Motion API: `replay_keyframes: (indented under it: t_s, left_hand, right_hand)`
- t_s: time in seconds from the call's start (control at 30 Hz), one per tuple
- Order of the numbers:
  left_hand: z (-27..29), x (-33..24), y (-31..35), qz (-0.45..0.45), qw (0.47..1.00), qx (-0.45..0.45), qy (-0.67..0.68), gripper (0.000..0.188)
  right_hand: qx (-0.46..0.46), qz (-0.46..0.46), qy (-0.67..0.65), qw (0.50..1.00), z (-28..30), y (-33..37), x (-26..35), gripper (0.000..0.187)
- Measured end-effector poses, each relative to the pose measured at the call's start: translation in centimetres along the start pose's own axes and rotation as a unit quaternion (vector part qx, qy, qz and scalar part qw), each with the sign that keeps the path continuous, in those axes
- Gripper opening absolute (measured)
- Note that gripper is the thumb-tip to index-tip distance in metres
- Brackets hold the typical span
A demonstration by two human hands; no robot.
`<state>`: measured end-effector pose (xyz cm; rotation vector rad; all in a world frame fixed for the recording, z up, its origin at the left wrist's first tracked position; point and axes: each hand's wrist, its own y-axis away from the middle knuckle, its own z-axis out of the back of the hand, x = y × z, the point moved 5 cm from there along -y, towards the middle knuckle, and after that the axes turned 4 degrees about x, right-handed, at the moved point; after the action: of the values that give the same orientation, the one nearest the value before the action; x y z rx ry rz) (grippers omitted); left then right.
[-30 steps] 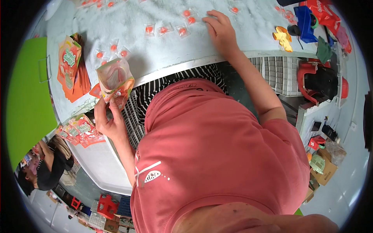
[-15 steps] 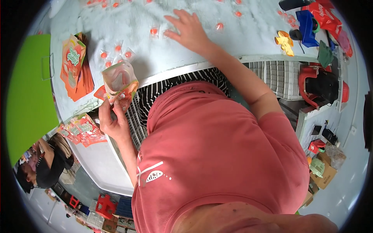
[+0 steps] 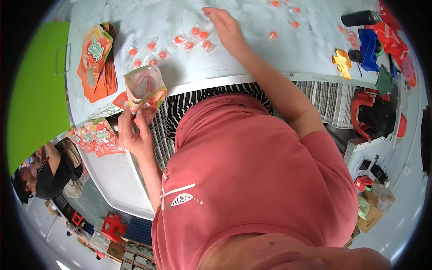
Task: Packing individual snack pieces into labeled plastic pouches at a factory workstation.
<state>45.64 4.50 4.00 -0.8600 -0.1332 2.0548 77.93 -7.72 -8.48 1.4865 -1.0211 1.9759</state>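
My left hand (image 3: 136, 135) pinches an opened red and cream pouch (image 3: 156, 100) at the table's near edge. The pouch's mouth faces up, and its bottom is hidden from me. Close beyond it lie several red round candies (image 3: 151, 46) in clear wrappers. A second cluster of wrapped candies (image 3: 189, 45) sits between the pouch and my right hand (image 3: 226, 32). That hand rests low over the table with its fingers stretched out close together, holding nothing I can see.
A stack of flat pouches (image 3: 92, 67) lies at the left. Below it, filled pouches (image 3: 96, 135) lie on a white tray (image 3: 114, 180). Loose candies (image 3: 273, 35) lie farther right, near a yellow wrapper (image 3: 342, 63), a blue holder (image 3: 368, 49) and a black bottle (image 3: 360, 18).
Several more candies now lie gathered to the left of my right hand. Its spread fingers have drawn together. My left hand still holds the pouch, and the whole view has shifted slightly.
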Motion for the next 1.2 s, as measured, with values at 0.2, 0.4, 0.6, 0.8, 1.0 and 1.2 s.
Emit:
replay_keyframes:
  t_s: [0.2, 0.4, 0.6, 0.8, 1.0, 1.2]
  left_hand:
    - [0.2, 0.5, -0.3, 0.006, 1.000, 0.004, -0.025, 0.020]
    - [-0.4, 0.1, -0.1, 0.004, 1.000, 0.014, -0.006, 0.020]
    - [-0.6, -0.4, -0.1, 0.004, 1.000, 0.018, -0.007, 0.016]
    - [-0.5, -0.1, -0.1, -0.032, 0.999, 0.000, -0.016, 0.013]
    - [-2.0, -1.3, -1.2, -0.042, 0.999, 0.023, 0.003, 0.013]
    - [-1.5, -0.4, -0.6, -0.022, 0.999, 0.023, 0.006, 0.013]
  right_hand:
    - [-0.011, -0.022, -0.051, 0.998, -0.1, 0.9, 1.9, 0.035]
    - [-0.028, 0.045, 0.157, 0.986, -4.8, 1.4, 2.1, 0.043]
    - [-0.015, 0.095, 0.153, 0.984, -4.5, 0.5, 3.7, 0.040]
    - [-0.098, 0.144, 0.297, 0.939, 10.6, -2.7, 0.8, 0.034]
    - [0.041, 0.160, 0.516, 0.840, 15.3, -3.4, -1.7, 0.032]
    - [-0.038, 0.046, 0.379, 0.923, 16.9, 1.9, 2.4, 0.032]
